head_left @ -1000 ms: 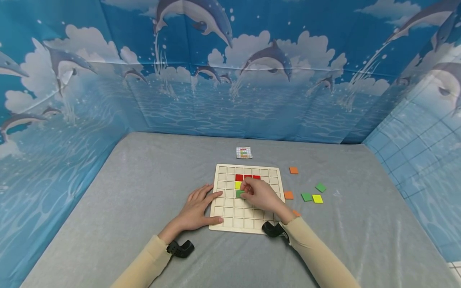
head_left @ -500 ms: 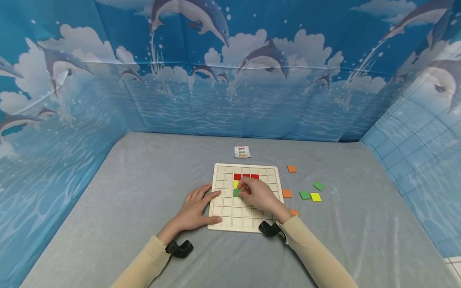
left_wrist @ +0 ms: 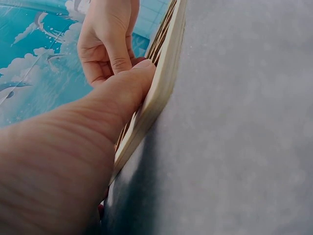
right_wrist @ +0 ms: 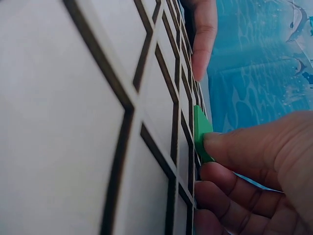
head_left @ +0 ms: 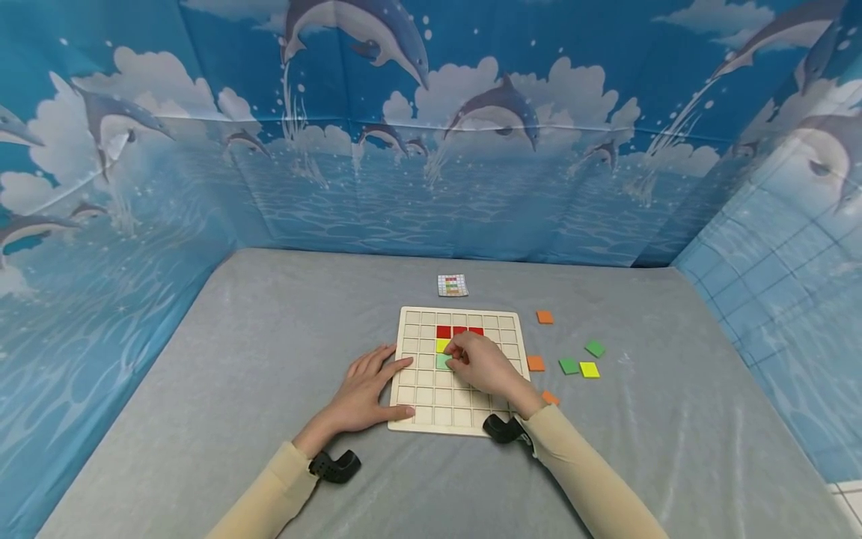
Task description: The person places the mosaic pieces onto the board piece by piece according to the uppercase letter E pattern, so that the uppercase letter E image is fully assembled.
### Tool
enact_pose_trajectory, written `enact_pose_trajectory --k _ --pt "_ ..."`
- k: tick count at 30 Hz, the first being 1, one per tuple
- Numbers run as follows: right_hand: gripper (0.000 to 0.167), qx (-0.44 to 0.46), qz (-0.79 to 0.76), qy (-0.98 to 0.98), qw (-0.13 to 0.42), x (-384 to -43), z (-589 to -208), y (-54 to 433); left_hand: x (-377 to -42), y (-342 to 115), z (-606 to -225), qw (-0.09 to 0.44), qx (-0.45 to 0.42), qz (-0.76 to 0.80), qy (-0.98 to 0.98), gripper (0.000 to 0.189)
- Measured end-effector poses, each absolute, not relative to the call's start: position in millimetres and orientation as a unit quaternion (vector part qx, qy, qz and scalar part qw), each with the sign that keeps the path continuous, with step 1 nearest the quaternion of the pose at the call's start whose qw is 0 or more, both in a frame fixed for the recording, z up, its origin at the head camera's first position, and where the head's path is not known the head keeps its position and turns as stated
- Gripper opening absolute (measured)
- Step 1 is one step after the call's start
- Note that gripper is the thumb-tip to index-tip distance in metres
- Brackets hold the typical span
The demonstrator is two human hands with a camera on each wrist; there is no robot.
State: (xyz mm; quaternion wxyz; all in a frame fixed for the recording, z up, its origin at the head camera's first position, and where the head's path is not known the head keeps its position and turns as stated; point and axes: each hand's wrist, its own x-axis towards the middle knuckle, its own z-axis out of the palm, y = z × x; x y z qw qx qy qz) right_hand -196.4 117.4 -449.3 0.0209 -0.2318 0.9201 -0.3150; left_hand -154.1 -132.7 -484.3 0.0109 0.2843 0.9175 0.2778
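Observation:
My right hand (head_left: 486,368) pinches a green square tile (right_wrist: 201,134) between thumb and index finger. That tile stands tilted at a cell of the pale wooden grid board (head_left: 426,397), just below a yellow tile (head_left: 441,345). Above the yellow one, a row of red tiles (head_left: 444,332) lies in the grid, partly covered by my right hand. My left hand (head_left: 364,393) rests at the board's left side, fingers spread, its thumb (left_wrist: 139,71) laid on the rim in the left wrist view.
A small printed card (head_left: 452,285) with a coloured grid pattern lies behind the board. Right of the board are orange tiles (head_left: 544,317), green tiles (head_left: 569,366) and a yellow tile (head_left: 590,370). All rest on a grey cloth (head_left: 303,322) backed by a dolphin-print curtain (head_left: 431,187).
The green tile at my right fingertips has tipped and now looks paler in the head view. Both hands stay nearly in place; the head view shifted slightly.

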Motion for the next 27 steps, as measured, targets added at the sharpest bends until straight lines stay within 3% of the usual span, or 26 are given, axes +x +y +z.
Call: enact_pose_trajectory --k 16,27 --pt "0.005 -0.24 -0.325 0.914 0.026 -195.2 -450.2 122.9 -154.1 -132.4 -484.5 0.021 0.281 0.272 0.92 0.079" --pt "0.014 -0.279 -0.379 0.88 0.062 -193.8 -441.6 163.4 -155.2 -133.1 -485.6 0.032 0.277 0.269 0.922 0.081"
